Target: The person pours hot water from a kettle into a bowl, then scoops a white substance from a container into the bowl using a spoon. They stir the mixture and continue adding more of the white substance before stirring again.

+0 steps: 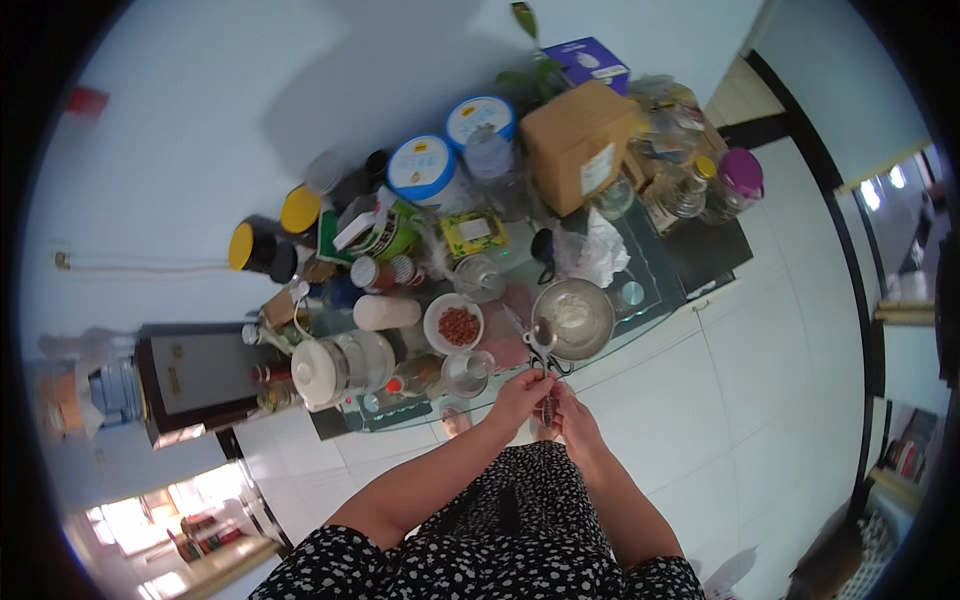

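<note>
Silvery spoon (542, 336), round-headed, slim-handled, held in left hand (522, 396) and right hand (577, 422)

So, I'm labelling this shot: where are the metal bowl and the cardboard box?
Metal bowl (603, 328), head view: right inner wall.
Cardboard box (558, 155), head view: side, left of its label.

at six o'clock, a black garment (510, 560) spotted in white; at four, a silvery utensil (541, 337); at three, a silver-grey basin (577, 348); at two, a purple lid (741, 172); at one, a brown carton (572, 140); at eleven, a blue-rimmed white tub lid (420, 165); at ten, a yellow lid (300, 210).
</note>
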Demonstrator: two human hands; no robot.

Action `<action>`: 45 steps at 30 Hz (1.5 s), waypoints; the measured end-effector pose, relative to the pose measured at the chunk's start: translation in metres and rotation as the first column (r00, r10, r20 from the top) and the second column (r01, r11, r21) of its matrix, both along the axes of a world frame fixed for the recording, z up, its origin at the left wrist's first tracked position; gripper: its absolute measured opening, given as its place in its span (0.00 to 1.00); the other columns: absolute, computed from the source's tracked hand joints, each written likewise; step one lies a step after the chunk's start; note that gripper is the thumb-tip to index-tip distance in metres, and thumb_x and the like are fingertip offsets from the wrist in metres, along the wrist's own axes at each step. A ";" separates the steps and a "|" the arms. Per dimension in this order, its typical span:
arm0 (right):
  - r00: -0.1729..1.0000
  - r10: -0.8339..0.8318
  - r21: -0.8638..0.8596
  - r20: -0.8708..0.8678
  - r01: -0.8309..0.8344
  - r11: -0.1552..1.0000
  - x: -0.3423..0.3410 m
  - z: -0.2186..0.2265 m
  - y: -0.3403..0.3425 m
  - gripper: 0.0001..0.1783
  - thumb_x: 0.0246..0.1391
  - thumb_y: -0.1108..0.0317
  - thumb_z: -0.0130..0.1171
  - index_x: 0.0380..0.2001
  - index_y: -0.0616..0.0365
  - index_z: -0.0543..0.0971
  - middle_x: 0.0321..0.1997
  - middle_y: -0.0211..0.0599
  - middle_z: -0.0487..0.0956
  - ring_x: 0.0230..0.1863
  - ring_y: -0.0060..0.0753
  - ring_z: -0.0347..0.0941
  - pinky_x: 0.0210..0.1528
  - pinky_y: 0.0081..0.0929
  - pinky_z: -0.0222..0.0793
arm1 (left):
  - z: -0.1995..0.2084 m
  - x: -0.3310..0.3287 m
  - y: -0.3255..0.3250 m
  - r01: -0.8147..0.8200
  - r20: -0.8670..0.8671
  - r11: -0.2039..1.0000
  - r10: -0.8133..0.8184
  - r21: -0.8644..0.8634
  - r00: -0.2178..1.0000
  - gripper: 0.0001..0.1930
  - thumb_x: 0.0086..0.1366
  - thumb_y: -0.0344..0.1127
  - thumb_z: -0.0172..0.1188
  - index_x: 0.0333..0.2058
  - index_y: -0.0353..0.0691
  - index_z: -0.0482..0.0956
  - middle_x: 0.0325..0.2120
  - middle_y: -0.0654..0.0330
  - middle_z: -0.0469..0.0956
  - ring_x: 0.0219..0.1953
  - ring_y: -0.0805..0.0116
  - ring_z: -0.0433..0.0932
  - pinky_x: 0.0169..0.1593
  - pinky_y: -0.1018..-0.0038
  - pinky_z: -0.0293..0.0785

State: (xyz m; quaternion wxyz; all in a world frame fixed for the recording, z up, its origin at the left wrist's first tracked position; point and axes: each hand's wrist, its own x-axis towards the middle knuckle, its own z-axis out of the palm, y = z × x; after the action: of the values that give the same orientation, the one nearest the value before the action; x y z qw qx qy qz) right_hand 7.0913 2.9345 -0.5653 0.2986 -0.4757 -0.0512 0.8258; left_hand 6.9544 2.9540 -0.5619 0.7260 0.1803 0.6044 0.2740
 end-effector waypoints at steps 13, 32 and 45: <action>0.942 0.316 0.179 0.114 -0.332 0.926 -0.080 0.045 -0.019 0.11 0.64 0.69 0.43 0.45 0.62 0.71 0.31 0.29 0.74 0.30 0.20 0.69 0.35 0.18 0.66 | 0.054 -0.159 -0.122 -0.305 -0.474 0.817 0.543 0.490 0.693 0.08 0.62 0.30 0.56 0.41 0.39 0.74 0.34 0.64 0.73 0.34 0.75 0.73 0.39 0.79 0.69; 0.973 0.099 0.108 0.207 -0.123 0.987 -0.198 0.066 -0.090 0.11 0.65 0.69 0.40 0.44 0.59 0.70 0.31 0.29 0.72 0.28 0.21 0.67 0.37 0.22 0.69 | -0.003 -0.435 -0.137 0.209 -0.655 0.967 -0.063 0.147 0.753 0.33 0.51 0.55 0.64 0.50 0.37 0.73 0.41 0.48 0.77 0.46 0.58 0.76 0.48 0.66 0.70; 0.969 -0.007 0.069 0.246 -0.010 0.998 -0.149 0.072 -0.091 0.10 0.66 0.65 0.40 0.43 0.54 0.70 0.28 0.25 0.70 0.25 0.17 0.64 0.33 0.22 0.67 | 0.003 -0.364 -0.191 0.043 -0.675 0.941 0.209 0.336 0.708 0.18 0.54 0.41 0.65 0.37 0.33 0.75 0.27 0.53 0.79 0.31 0.64 0.78 0.36 0.67 0.72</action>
State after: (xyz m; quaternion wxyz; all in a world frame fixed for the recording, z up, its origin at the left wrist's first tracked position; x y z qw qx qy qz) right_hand 6.9428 2.8439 -0.4930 0.3057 -0.5639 -0.1168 0.7582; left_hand 6.5901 2.7633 -0.5589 0.3883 0.3609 0.7876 0.3140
